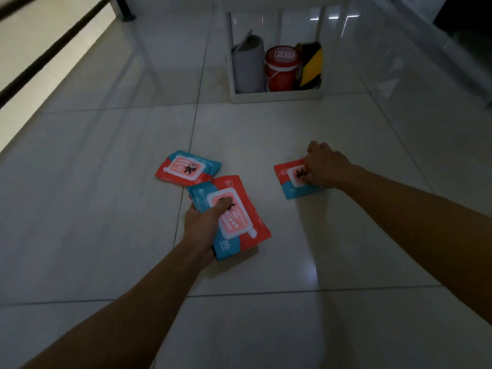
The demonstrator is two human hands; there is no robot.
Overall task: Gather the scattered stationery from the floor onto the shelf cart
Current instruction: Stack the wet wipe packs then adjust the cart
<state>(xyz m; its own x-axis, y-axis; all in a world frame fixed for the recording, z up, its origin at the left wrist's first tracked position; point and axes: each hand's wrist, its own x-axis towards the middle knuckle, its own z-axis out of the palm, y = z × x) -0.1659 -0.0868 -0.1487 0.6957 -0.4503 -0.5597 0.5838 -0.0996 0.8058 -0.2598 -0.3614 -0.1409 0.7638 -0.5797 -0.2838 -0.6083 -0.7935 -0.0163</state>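
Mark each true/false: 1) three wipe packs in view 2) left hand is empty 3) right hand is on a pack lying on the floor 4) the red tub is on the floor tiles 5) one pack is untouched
1. True: three wipe packs.
2. False: the left hand grips the near pack, thumb on its lid.
3. True: the right hand grasps the right pack on the floor.
4. False: the red tub stands in the white shelf cart.
5. True: the far-left pack has no hand on it.
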